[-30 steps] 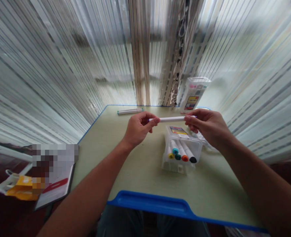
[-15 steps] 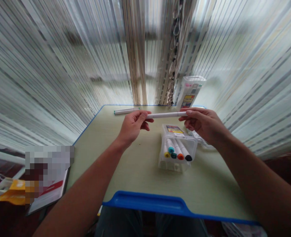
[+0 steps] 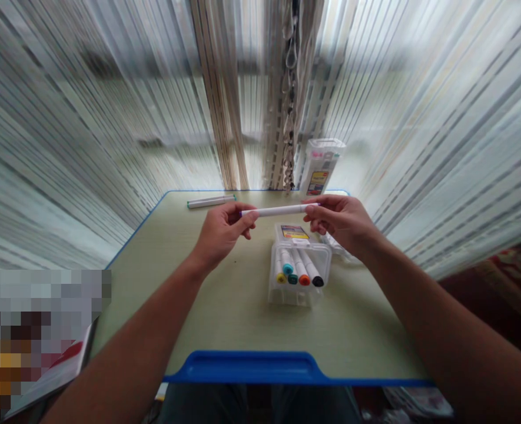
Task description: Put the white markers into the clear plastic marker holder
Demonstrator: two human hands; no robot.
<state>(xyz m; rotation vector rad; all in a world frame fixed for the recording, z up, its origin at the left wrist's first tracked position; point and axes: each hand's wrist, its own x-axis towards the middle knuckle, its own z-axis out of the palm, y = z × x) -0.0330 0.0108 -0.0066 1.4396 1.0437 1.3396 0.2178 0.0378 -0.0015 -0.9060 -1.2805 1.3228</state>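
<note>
A white marker [image 3: 282,210] is stretched level between my two hands, above the table. My left hand [image 3: 225,231] pinches its left end, where a bit of purple shows. At the other end, the fingers of my right hand [image 3: 337,219] are closed on it. Below the marker a clear plastic case [image 3: 298,299] lies on its side with its open end toward me. Inside are several white markers [image 3: 307,266] with yellow, turquoise, dark green, orange and black ends. Farther back on the left, white markers with green ends [image 3: 211,201] lie on the table.
A second clear case [image 3: 324,165] stands upright at the table's back edge. Clear plastic [image 3: 342,248] lies partly behind my right hand. The pale table [image 3: 225,318] has a blue rim with a tray [image 3: 249,366] in front. Striped curtains [image 3: 145,106] hang behind.
My view has shifted to the right, so the scene sits farther left. My left fingers have moved on the marker, and its purple end now shows. Both hands still hold it.
</note>
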